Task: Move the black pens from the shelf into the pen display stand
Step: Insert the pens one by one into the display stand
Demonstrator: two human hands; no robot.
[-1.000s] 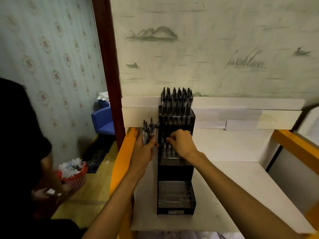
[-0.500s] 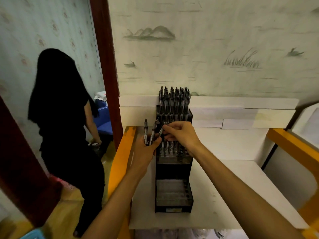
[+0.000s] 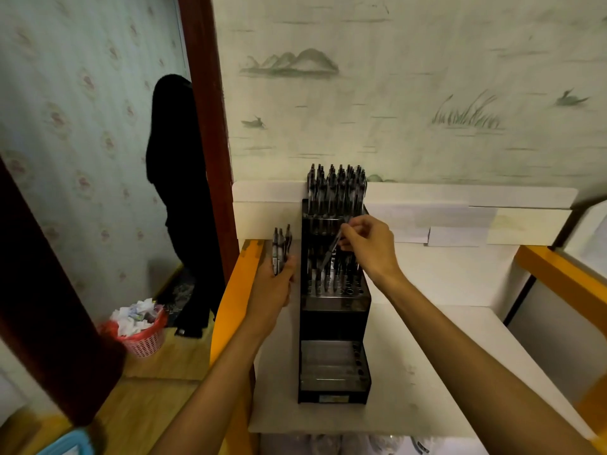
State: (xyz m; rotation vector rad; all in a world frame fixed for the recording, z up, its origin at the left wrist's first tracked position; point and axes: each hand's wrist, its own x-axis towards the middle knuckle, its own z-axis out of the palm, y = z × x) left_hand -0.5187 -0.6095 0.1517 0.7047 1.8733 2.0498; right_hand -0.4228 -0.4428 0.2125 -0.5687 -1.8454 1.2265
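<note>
Fingertips of the right hand (image 3: 368,247) pinch one black pen (image 3: 331,249), tilted, tip down over the middle tier of the pen display stand (image 3: 333,326). Left hand (image 3: 274,290) grips a bundle of pens (image 3: 281,249) (upright) just beside the stand, on the white shelf (image 3: 427,366).

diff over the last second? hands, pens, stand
Right hand left the stand's middle tier, took one pen from the bundle in the left hand, and now pinches it tilted, tip down over that tier. Left hand keeps gripping the bundle beside the stand. Top tier stays full, bottom tier empty. The person behind moved to the doorway.
</note>
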